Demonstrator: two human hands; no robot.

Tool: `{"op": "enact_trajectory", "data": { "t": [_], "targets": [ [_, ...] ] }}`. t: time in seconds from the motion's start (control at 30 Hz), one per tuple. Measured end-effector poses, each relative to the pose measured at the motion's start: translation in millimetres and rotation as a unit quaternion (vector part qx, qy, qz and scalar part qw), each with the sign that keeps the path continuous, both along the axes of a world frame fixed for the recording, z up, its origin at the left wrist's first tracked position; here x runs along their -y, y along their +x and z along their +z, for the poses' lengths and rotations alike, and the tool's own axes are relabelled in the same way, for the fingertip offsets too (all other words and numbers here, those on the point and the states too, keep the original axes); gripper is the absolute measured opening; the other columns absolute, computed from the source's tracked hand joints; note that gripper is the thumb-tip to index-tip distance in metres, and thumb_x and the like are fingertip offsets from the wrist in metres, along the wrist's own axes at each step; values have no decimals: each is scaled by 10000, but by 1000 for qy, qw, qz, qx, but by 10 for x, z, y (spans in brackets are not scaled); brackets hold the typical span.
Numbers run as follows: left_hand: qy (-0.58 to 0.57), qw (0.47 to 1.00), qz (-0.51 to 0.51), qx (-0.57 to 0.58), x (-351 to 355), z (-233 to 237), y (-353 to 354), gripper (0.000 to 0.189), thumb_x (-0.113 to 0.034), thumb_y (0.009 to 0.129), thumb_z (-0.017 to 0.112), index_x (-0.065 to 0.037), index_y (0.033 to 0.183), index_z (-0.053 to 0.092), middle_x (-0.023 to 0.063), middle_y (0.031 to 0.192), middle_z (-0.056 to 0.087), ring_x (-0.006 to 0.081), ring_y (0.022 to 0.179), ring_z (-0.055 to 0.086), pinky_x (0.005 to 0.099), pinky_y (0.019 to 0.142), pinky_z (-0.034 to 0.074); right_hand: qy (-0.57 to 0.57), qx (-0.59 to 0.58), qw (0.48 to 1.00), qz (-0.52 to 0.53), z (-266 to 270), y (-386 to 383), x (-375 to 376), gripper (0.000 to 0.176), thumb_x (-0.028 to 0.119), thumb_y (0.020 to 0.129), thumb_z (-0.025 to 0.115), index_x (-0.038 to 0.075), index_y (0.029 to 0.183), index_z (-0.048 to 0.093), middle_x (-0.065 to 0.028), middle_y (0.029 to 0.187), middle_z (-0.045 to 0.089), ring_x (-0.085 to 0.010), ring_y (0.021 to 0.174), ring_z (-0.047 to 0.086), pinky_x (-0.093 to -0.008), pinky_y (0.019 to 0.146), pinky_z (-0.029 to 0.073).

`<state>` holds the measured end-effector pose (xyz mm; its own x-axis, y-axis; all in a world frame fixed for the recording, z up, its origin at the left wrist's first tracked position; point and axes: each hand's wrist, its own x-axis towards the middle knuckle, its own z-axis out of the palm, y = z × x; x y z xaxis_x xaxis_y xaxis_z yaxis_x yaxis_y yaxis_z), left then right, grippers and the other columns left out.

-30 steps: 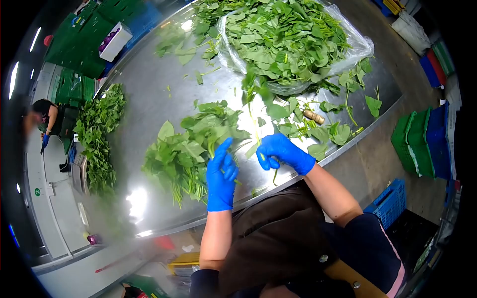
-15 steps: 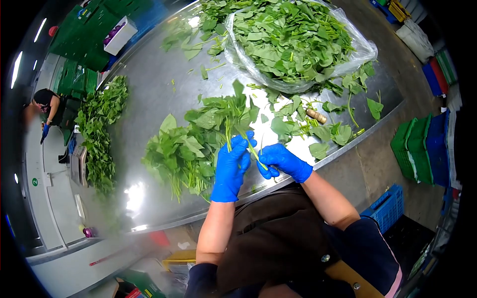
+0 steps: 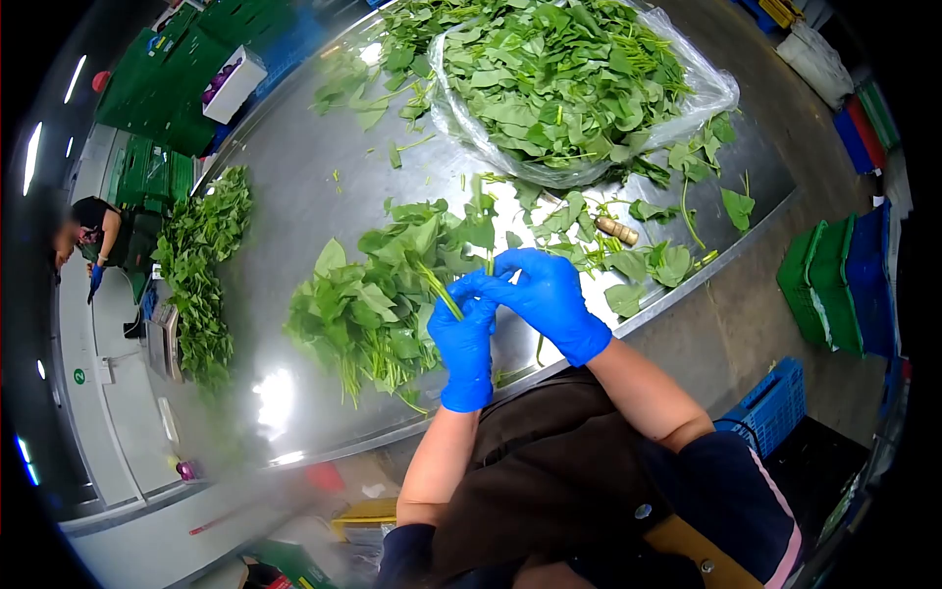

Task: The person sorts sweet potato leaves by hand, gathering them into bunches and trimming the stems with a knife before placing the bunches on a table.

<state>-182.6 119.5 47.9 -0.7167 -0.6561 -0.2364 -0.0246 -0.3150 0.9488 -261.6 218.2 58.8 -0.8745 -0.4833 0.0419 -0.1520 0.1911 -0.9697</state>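
Both my hands wear blue gloves and meet above the metal table's near edge. My left hand [image 3: 463, 344] is closed around a small bunch of leafy green stems [image 3: 439, 290], their cut ends pointing toward me. Fingertips of my right hand [image 3: 551, 302] press together against the left hand, pinching a leafy stem [image 3: 482, 221] that rises between them; the exact grip point is partly hidden. Just left of my hands lies a heap of bunched greens [image 3: 368, 304]. A turned wooden handle [image 3: 616, 230] lies among loose leaves to the right.
A clear plastic bag [image 3: 711, 93] brimming with leaves stands at the table's far side. More greens [image 3: 201, 265] line the left edge of the table [image 3: 304, 211]. Crates [image 3: 829, 285] are stacked on the right. Another person [image 3: 93, 236] is at the far left.
My right hand has moved up and left to meet my left hand. The bunch in my left hand has tilted, and the long stem near my right fingers no longer hangs down between the hands.
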Motion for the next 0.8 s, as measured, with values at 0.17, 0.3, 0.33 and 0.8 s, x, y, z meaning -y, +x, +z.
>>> {"op": "enact_trajectory", "data": {
  "t": [0.17,0.3,0.33,0.8],
  "targets": [
    [-28,999,0,24,-6,-25,10,243,-2,738,696,-21,968,623,9,707,589,61,502,457,187,433,331,-45,46,998,21,-281,-11,-22,141,101,797,669,7,901,683,-43,820,645,-85,606,544,-207,541,440],
    [4,999,14,32,44,6,56,233,-15,757,674,-20,984,620,12,721,591,49,492,426,184,425,301,-127,182,975,28,-232,95,-47,141,93,843,606,-9,907,679,-74,810,643,-93,601,558,-215,522,456],
    [15,999,30,41,65,32,61,242,-27,767,668,-19,1002,614,9,717,587,46,486,413,185,423,293,-142,196,970,25,-126,125,-35,145,91,855,587,-10,909,677,-76,808,642,-93,601,560,-215,515,455],
    [209,946,171,-180,1253,281,821,206,-275,912,482,-143,756,458,-24,682,410,89,592,370,235,487,311,36,278,949,142,-989,2,35,210,197,865,533,65,975,654,-36,875,664,-99,570,605,-244,489,475]
  ]
}}
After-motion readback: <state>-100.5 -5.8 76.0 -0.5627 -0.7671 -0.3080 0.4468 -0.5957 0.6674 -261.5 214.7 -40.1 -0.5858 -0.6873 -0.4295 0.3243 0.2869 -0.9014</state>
